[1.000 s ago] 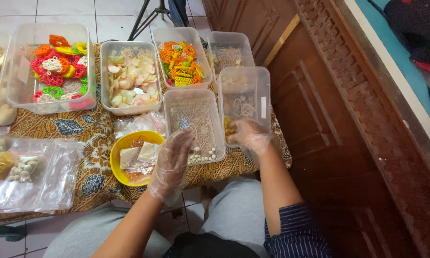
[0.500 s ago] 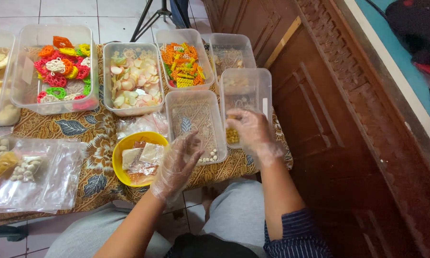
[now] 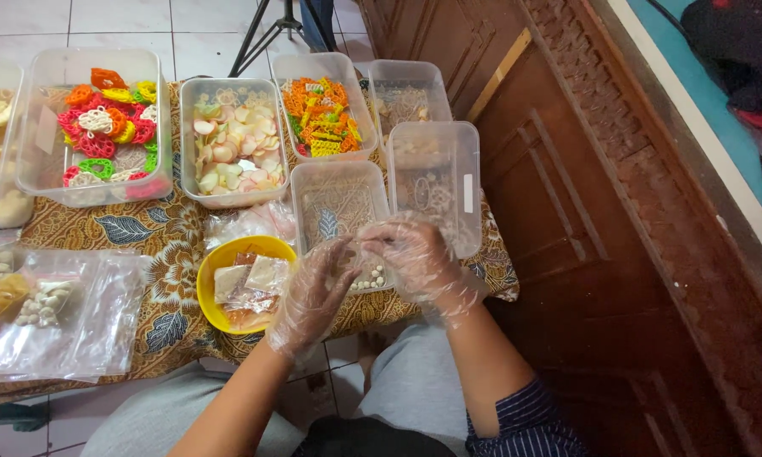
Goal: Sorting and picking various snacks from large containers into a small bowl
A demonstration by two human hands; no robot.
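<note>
White floor tiles and a carved dark wooden door panel frame a low table covered with a brown batik cloth printed with blue leaves. At the cloth's near right edge stands a clear rectangular plastic container with a few small white pellets at its near end, and this container serves as the landmark. Both hands wear thin transparent gloves and meet over its near end: the left hand comes in from the near left with fingers loosely curled, the right hand from the near right with fingers bent toward the left one; whether either pinches anything cannot be told. Just left of the container sits a round yellow plastic bowl holding small clear sachets. Touching the container on its right stands another clear tub with pale ring-shaped crackers. Beyond the container sit a tub of orange and yellow crackers and, left of that, a tub of pale pink and white chips; farther left is a tub of red, green and orange curly crackers. Far left of the container lie clear plastic bags of white pellets
</note>
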